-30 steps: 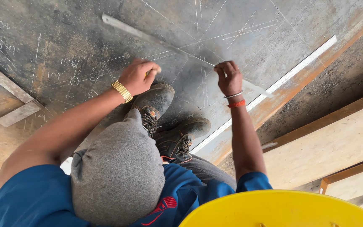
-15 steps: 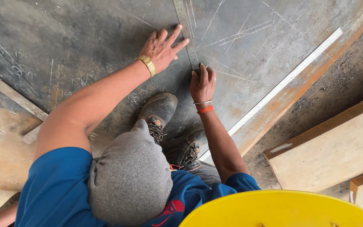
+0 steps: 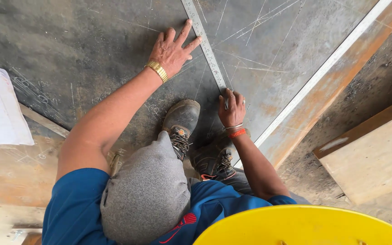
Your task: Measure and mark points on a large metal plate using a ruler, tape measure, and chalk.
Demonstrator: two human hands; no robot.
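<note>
Left hand (image 3: 174, 49): it lies flat on the dark steel sheet (image 3: 91, 54), far from the person; the fingers are spread apart, and the fingertips press on the left edge of the metal ruler (image 3: 205, 45).
Right hand (image 3: 232, 109): it is at the near end of the ruler; the fingers are curled together and pressed down there. I cannot tell if they pinch a small tool.
Metal ruler: long and thin, it lies flat on the sheet and runs from the right hand to the far edge of the view, a little tilted to the left.
Wrists: a gold watch band (image 3: 157, 71) on the left one, an orange band (image 3: 237, 133) on the right one.
Steel sheet: grey, with many thin scratched lines and chalk marks, and rust along the right edge.
Boots (image 3: 183, 119): two worn work boots stand on the sheet, just near the right hand.
Head: a grey knit cap (image 3: 146, 190), above a blue shirt (image 3: 73, 208).
Left side: a white paper (image 3: 1, 109) lies on the sheet.
Right side: a wooden board (image 3: 373, 159) lies on the ground, apart from the sheet.
Near edge: a yellow hard hat rim (image 3: 305, 227).
</note>
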